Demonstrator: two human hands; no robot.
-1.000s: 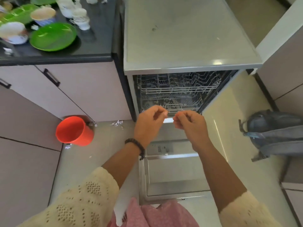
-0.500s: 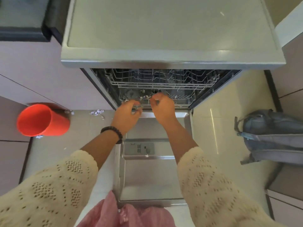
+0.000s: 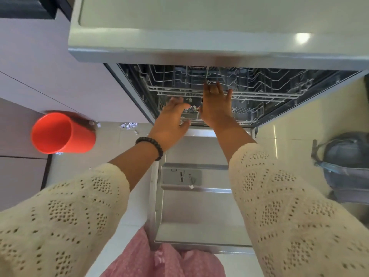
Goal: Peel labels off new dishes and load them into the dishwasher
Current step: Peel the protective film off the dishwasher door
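Note:
The dishwasher [image 3: 199, 48] stands open with its door [image 3: 199, 212] folded down flat in front of me. Its upper wire rack [image 3: 259, 90] and lower wire rack [image 3: 247, 116] show no dishes where I can see into them. My left hand [image 3: 171, 120] reaches into the opening at the lower rack's front, fingers stretched out and holding nothing. My right hand [image 3: 216, 105] is beside it and higher, fingers spread, fingertips at the upper rack's front rail. No dish or label is in either hand.
An orange bin [image 3: 60, 133] sits on the floor at the left by the cabinets, with torn label scraps [image 3: 128, 124] lying near it. A grey backpack [image 3: 347, 166] rests on the floor at the right. The lowered door fills the floor space ahead of me.
Both hands went from hovering outside the dishwasher to its lower rack's front, fingers curled. Now they are uncurled, and my right hand has risen to the upper rack. My view moved closer.

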